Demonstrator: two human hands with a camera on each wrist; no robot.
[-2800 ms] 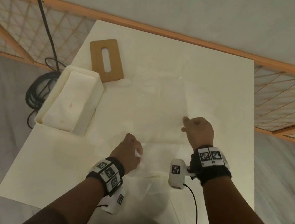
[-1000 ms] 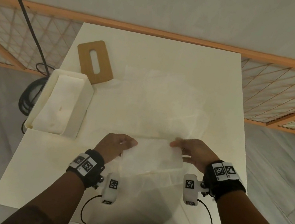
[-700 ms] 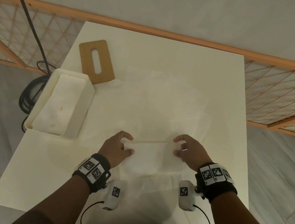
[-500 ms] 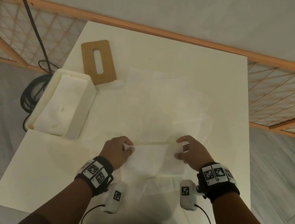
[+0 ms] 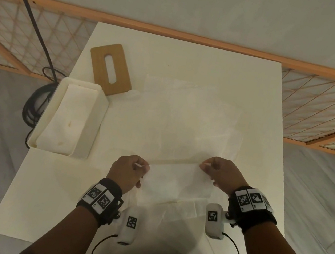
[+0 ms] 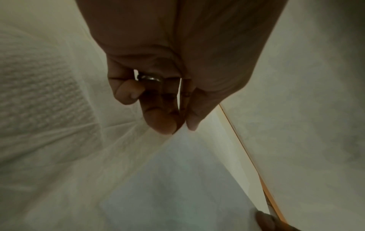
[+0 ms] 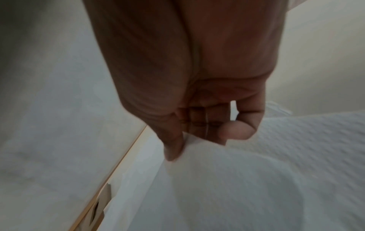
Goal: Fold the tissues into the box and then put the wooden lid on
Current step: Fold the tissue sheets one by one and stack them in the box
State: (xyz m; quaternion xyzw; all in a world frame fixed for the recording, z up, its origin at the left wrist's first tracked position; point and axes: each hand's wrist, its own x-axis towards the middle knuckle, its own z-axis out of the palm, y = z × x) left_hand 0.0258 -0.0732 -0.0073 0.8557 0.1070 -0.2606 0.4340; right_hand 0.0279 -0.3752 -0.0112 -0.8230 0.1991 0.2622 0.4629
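Hands: left hand (image 5: 128,170), right hand (image 5: 222,172) pinch thin embossed tissue (image 5: 177,184) | rectangular wooden lid (image 5: 111,68) flat

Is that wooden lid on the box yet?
No, off. The wooden lid lies flat on the table beyond the box, whose open top shows tissues inside.

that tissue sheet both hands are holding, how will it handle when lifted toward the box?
Likely floppy: the tissue sags between the left hand and right hand. Probably very light, since fingertip pinches carry it. Thin and translucent, so it may tear if tugged.
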